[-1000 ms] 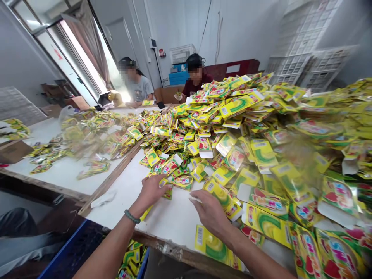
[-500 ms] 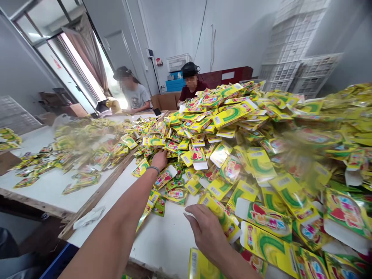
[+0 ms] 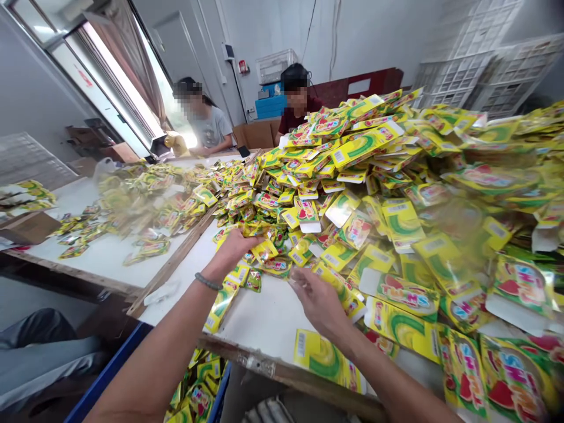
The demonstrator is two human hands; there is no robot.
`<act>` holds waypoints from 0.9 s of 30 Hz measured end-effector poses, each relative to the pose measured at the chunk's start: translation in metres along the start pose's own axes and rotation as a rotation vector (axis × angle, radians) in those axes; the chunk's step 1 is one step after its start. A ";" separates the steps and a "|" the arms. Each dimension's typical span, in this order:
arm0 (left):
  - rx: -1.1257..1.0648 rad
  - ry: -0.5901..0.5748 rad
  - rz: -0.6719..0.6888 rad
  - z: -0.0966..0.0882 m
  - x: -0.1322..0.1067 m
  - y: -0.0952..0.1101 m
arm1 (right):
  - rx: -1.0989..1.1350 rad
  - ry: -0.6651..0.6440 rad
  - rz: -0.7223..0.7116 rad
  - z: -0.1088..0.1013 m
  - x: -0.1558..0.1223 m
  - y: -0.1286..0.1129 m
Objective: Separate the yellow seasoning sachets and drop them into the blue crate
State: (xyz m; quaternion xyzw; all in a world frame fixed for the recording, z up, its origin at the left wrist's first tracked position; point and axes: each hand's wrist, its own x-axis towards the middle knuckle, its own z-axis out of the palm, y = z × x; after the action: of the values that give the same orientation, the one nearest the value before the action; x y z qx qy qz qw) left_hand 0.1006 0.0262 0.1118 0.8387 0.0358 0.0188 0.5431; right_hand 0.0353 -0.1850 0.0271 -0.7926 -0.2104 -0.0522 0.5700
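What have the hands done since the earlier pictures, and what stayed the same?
The left hand has reached forward across the white table top onto the edge of the heap of yellow packets; whether it grips any is unclear. The right hand stays open beside the heap. The heap and the seated person in dark red stay put.

Left hand (image 3: 233, 248) curled over yellow sachets (image 3: 264, 249) now, pulled slightly nearer; right hand (image 3: 319, 305) lifted farther forward than a moment ago.
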 end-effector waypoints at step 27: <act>0.532 0.234 -0.009 0.028 -0.086 -0.032 | -0.127 -0.016 0.104 -0.017 0.007 -0.002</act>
State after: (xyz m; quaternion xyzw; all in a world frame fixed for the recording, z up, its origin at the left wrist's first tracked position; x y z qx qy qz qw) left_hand 0.0153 0.0069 0.0713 0.9437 0.1058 0.1030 0.2961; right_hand 0.0435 -0.1981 0.0369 -0.8374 -0.1698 -0.0297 0.5187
